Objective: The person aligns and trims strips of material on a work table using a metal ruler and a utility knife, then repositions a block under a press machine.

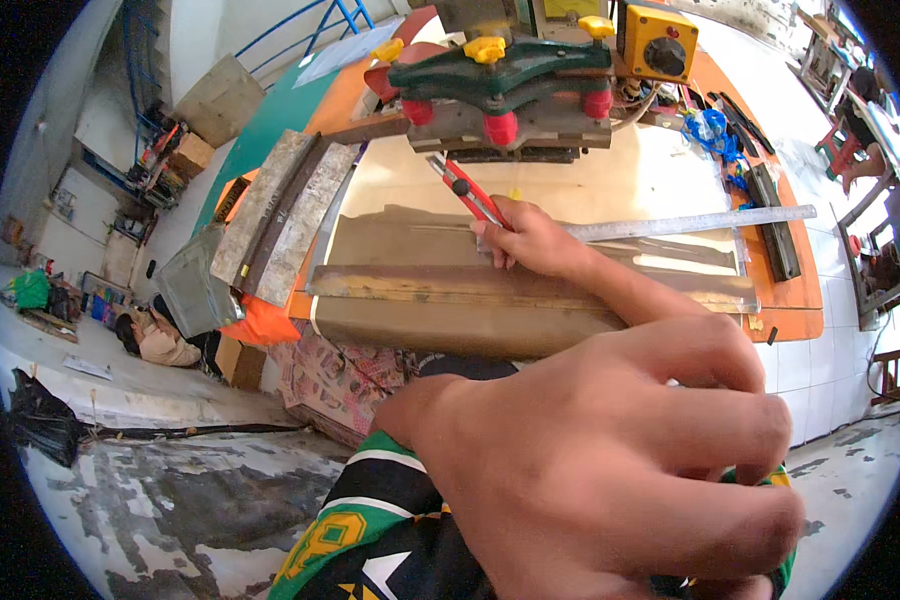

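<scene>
My right hand (530,236) is closed round a red utility knife (477,199), whose tip points up and to the left. The hand is over a pale sheet (390,170) on the table, at the left end of a long steel ruler (705,223). Across the sheet, nearer to me, lies a long worn metal bar (530,287). My left hand (610,470) is raised close in front, large in view, its back showing and its fingers curled. Its fingertips and whatever they may hold are hidden.
A green clamp-like frame (500,75) with yellow knobs and red feet stands at the table's back. Beside it is a yellow switch box (658,45). Metal plates (290,215) lie at left, a dark bar (773,222) and blue plastic (710,133) at right. A person (165,335) is low at left.
</scene>
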Motion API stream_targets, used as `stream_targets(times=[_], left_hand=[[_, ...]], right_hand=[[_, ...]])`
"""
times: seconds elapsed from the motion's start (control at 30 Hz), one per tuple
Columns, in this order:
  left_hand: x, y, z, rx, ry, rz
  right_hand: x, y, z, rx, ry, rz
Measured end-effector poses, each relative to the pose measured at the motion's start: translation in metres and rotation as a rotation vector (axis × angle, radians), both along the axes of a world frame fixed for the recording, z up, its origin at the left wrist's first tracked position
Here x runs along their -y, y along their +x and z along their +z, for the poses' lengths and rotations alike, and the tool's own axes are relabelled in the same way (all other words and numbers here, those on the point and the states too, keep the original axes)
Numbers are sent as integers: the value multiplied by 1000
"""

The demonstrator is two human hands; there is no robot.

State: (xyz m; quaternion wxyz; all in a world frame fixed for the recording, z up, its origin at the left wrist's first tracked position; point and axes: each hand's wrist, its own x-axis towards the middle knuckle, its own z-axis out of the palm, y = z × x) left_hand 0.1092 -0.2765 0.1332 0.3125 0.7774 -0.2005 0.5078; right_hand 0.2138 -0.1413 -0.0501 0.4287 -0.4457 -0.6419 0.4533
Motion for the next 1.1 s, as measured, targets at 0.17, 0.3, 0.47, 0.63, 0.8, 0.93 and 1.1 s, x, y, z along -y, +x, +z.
stream_targets(times=[0.17,0.3,0.47,0.63,0.8,0.93,1.1], left_hand=[[0,-11,1,-45,5,30],[0,-21,-2,-75,-8,56],[8,-17,7,-64,23,13],[-5,-36,5,-138,92,37],[-15,-41,-3,-243,175,41],[-26,-50,-24,-375,141,216],[-36,-66,-71,-468,-150,384]], right_hand=[[-1,0,2,23,-40,7],[-1,-2,0,30,-69,29],[3,8,-1,-52,-76,5],[-2,-1,2,-43,-50,34],[0,6,3,-36,-22,80],[3,2,7,-169,-9,166],[9,-1,17,-307,-9,247]])
